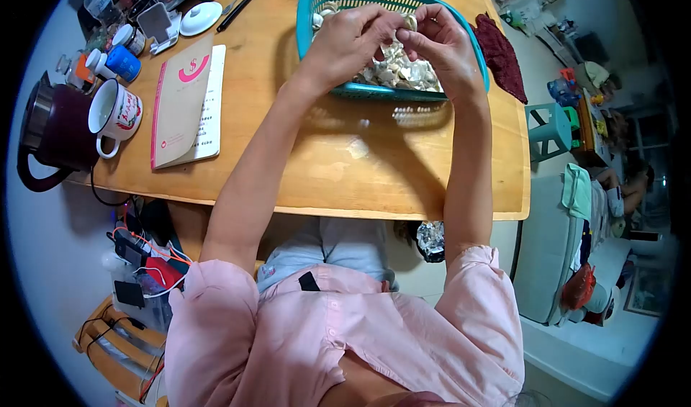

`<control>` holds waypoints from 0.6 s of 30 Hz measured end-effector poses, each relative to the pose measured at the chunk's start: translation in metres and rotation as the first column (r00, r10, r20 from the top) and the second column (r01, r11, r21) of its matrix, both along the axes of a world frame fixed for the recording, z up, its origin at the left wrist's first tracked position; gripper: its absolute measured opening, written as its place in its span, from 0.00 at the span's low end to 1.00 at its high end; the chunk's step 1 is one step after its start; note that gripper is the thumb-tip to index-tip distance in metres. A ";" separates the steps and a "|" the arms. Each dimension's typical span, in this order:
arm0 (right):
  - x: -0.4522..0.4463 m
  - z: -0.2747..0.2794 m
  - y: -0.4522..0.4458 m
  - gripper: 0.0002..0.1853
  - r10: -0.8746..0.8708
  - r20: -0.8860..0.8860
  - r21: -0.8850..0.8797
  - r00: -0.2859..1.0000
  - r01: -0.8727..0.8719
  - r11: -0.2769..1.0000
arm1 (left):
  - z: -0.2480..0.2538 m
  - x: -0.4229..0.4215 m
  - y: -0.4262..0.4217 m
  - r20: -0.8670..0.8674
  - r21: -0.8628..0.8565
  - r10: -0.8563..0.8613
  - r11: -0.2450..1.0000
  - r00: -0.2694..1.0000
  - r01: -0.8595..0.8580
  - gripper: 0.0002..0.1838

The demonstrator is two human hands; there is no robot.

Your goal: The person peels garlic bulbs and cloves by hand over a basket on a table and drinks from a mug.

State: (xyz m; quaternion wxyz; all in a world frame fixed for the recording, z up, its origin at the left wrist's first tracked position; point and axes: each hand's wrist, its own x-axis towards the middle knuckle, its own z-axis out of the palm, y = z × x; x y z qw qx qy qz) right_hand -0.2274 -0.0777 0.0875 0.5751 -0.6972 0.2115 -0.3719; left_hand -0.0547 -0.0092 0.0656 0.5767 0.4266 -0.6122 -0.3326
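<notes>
A teal plastic basket stands at the far side of the wooden table and holds many pale, whitish pieces that look like shells or peeled bits. Above it, my left hand and my right hand meet with their fingers closed around a small pale piece. The thumbs and index fingers of both hands pinch it, and the fingers partly hide it. A small wet or pale spot lies on the table in front of the basket.
On the left are a booklet, an enamel mug, a dark kettle, bottles and a white lid. A dark red cloth lies right of the basket. Below the table edge is a bin-like container.
</notes>
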 end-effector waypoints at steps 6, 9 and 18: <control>0.005 -0.009 0.011 0.17 -0.093 -0.056 -0.122 0.994 0.085 0.989 | -0.001 0.002 -0.002 0.049 -0.005 0.042 0.999 0.998 -0.042 0.13; 0.002 -0.006 0.017 0.20 -0.035 0.021 -0.055 0.999 0.036 0.998 | -0.001 0.002 0.000 0.023 -0.037 0.030 0.999 0.999 -0.029 0.12; 0.005 -0.014 0.013 0.14 -0.073 0.098 0.020 0.992 0.072 0.997 | -0.007 -0.003 -0.002 -0.051 -0.189 0.072 0.979 0.996 -0.080 0.09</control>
